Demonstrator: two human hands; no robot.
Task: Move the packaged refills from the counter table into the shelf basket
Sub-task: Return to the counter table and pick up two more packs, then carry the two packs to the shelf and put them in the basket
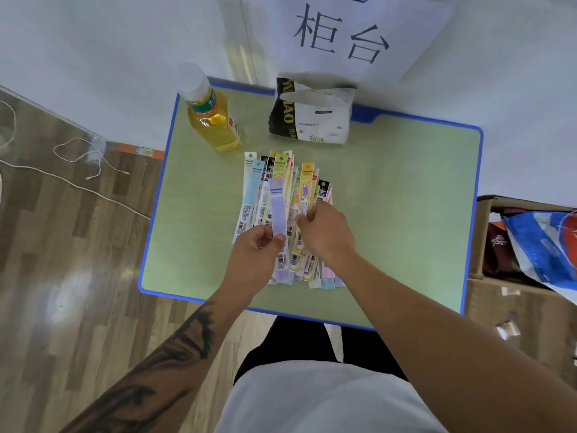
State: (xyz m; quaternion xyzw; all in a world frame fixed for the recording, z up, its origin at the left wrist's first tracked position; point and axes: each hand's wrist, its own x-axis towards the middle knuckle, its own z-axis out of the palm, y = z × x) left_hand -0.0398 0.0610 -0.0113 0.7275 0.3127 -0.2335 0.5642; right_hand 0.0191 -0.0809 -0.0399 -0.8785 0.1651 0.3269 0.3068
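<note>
A pile of several long, thin packaged refills (282, 185) in pastel colours lies fanned out in the middle of the green counter table (399, 195). My left hand (253, 260) pinches the lower part of a lilac refill packet (278, 210), which stands above the pile. My right hand (324, 232) reaches into the right side of the pile, its fingers curled on a few packets there. No shelf basket is in view.
A bottle of yellow drink (212, 114) and a black-and-white tissue pack (312, 114) stand at the table's far side. A cardboard box with bags (527, 245) sits to the right. A white cable (78, 157) lies on the wooden floor at left.
</note>
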